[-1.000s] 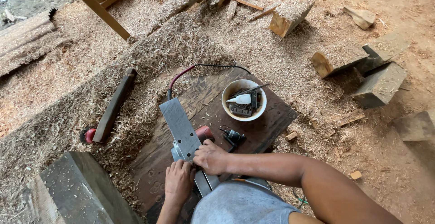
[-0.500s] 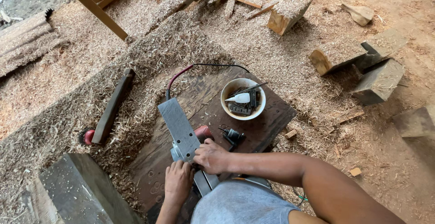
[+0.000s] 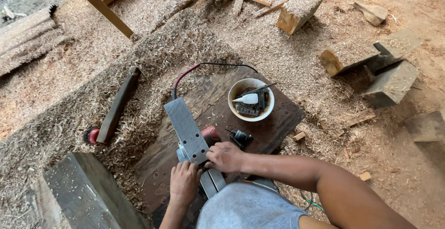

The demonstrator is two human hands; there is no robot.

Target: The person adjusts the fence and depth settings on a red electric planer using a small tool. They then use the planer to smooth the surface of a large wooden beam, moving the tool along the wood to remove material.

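Left hand [image 3: 184, 181] curled, knuckles up, right hand [image 3: 225, 156] just beside it, fingers bent, forearm reaching in from right

Soft, even daylight, faint shadows, sharp focus, slight wide-angle distortion.

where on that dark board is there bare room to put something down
The dark board is bare along its far edge between the red cable and the white bowl, and at its right corner past the bowl. It is crowded near the planer, where the left hand, right hand and a black part sit.
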